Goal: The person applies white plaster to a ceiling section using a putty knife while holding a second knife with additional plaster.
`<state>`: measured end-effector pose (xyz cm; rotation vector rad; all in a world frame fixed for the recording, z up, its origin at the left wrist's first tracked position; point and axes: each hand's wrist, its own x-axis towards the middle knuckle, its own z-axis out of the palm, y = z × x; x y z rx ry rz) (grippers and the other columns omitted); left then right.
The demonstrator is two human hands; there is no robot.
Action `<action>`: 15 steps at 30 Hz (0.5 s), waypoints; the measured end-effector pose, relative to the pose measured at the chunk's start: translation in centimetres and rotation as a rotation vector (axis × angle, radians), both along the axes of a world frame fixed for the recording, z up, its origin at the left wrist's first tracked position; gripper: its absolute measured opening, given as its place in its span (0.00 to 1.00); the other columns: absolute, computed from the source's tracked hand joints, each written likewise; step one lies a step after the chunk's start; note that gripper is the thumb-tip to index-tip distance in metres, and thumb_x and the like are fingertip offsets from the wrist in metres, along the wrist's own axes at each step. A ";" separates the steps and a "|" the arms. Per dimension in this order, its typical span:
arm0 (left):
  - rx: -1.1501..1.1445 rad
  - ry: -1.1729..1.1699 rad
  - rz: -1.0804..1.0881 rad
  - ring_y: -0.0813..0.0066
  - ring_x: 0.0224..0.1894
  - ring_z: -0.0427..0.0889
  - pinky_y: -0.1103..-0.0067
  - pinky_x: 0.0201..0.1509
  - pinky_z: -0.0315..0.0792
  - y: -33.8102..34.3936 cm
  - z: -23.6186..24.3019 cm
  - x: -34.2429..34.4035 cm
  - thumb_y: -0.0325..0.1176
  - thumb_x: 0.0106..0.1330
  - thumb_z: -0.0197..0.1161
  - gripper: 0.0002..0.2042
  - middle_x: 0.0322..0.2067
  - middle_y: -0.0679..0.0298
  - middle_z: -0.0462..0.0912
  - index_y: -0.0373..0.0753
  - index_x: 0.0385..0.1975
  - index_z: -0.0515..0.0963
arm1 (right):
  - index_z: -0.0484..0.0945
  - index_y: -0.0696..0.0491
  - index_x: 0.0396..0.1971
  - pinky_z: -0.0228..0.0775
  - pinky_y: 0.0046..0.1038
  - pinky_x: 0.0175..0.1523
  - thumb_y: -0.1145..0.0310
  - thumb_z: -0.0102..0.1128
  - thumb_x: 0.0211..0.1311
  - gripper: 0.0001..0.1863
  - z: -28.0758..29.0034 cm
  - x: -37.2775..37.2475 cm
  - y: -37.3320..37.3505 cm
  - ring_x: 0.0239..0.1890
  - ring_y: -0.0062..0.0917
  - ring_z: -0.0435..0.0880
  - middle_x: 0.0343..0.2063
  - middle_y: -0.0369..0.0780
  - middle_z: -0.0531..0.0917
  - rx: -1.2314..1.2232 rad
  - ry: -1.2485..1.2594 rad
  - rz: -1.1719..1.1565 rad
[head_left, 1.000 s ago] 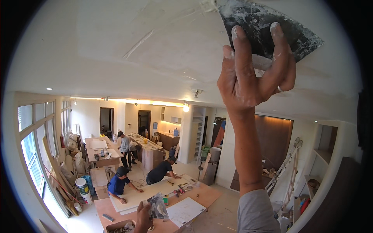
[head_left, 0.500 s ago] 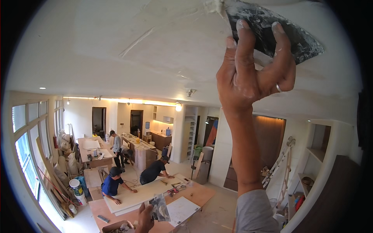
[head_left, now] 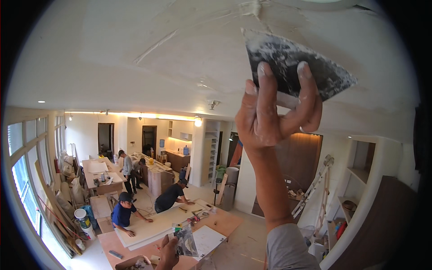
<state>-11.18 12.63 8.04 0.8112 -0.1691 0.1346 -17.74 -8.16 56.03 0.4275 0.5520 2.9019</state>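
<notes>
Clamping a putty knife (head_left: 292, 67), the right hand (head_left: 274, 117) nears the ceiling (head_left: 135, 54); left hand (head_left: 168, 254) grips a plaster-smeared scraper (head_left: 185, 240).

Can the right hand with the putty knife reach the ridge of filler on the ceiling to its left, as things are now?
Probably yes. The right hand holds the putty knife up near the ceiling, and nothing lies between the blade and the ridge of filler. The left hand is low, holding a second knife.

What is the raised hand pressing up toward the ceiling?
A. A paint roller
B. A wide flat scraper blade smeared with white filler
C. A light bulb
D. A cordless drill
B: the right hand grips a broad dark putty knife streaked with white compound, its edge up near the ceiling; nothing like a roller, drill or bulb is in that hand.
</notes>
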 end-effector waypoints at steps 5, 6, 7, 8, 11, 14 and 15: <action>-0.008 0.010 0.005 0.67 0.41 0.86 0.71 0.45 0.82 0.0 0.3 -0.3 0.25 0.73 0.51 0.14 0.43 0.60 0.83 0.35 0.56 0.72 | 0.87 0.49 0.49 0.54 0.36 0.62 0.61 0.60 0.73 0.13 2.1 -0.8 1.5 0.60 0.36 0.64 0.61 0.51 0.76 -0.070 -0.042 0.073; -0.008 0.014 0.002 0.67 0.40 0.86 0.71 0.45 0.82 0.1 0.2 -0.3 0.25 0.73 0.51 0.14 0.43 0.60 0.83 0.35 0.56 0.72 | 0.87 0.49 0.49 0.54 0.36 0.62 0.61 0.60 0.73 0.13 2.4 -1.0 1.7 0.60 0.36 0.63 0.61 0.51 0.76 -0.078 -0.057 0.073; -0.007 0.014 -0.001 0.67 0.40 0.86 0.71 0.45 0.82 0.1 0.3 -0.3 0.25 0.73 0.51 0.14 0.43 0.60 0.83 0.35 0.56 0.72 | 0.87 0.48 0.49 0.53 0.35 0.62 0.62 0.60 0.72 0.13 2.6 -1.2 1.8 0.60 0.35 0.63 0.61 0.50 0.77 -0.084 -0.073 0.069; -0.016 0.016 -0.005 0.67 0.41 0.86 0.71 0.45 0.82 0.0 0.3 -0.3 0.25 0.73 0.51 0.14 0.44 0.60 0.83 0.35 0.56 0.72 | 0.87 0.48 0.49 0.53 0.35 0.62 0.62 0.60 0.72 0.13 3.0 -1.7 1.6 0.60 0.35 0.63 0.61 0.50 0.77 -0.084 -0.072 0.067; -0.017 0.008 -0.006 0.67 0.41 0.85 0.71 0.46 0.82 0.0 0.2 0.0 0.25 0.72 0.51 0.14 0.44 0.60 0.83 0.35 0.56 0.72 | 0.88 0.48 0.49 0.53 0.34 0.62 0.63 0.61 0.72 0.12 4.1 -3.0 -0.1 0.60 0.35 0.63 0.61 0.49 0.77 -0.047 -0.182 -0.255; -0.013 0.005 -0.003 0.66 0.42 0.85 0.70 0.47 0.81 -0.1 0.3 -0.1 0.25 0.72 0.51 0.14 0.45 0.59 0.82 0.34 0.56 0.72 | 0.88 0.47 0.49 0.53 0.33 0.62 0.64 0.63 0.70 0.12 4.8 -2.1 -1.8 0.59 0.34 0.63 0.60 0.48 0.78 -0.037 -0.205 -0.347; -0.018 0.012 -0.002 0.65 0.42 0.85 0.69 0.47 0.81 -0.2 0.4 -0.2 0.24 0.72 0.50 0.15 0.45 0.59 0.82 0.33 0.56 0.72 | 0.88 0.46 0.49 0.53 0.33 0.62 0.65 0.63 0.69 0.12 5.3 -1.4 -2.3 0.59 0.34 0.64 0.61 0.47 0.78 -0.054 -0.215 -0.316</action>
